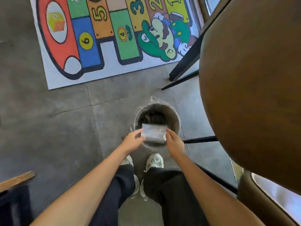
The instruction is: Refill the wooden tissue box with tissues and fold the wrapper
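Observation:
A folded clear plastic wrapper (154, 133) is a flat rectangle held level over the floor. My left hand (132, 141) pinches its left end and my right hand (174, 141) holds its right end. The wrapper hangs directly above the near rim of a round grey waste bin (175, 119) lined with a clear bag, dark inside. The wooden tissue box and the tissues are out of view.
A round brown wooden table (250, 95) fills the right side, its black legs (185, 66) reaching the floor beside the bin. A colourful number play mat (104, 38) lies on the grey tiles beyond. My shoes (154, 161) stand just behind the bin. A wooden chair edge (16, 180) is at lower left.

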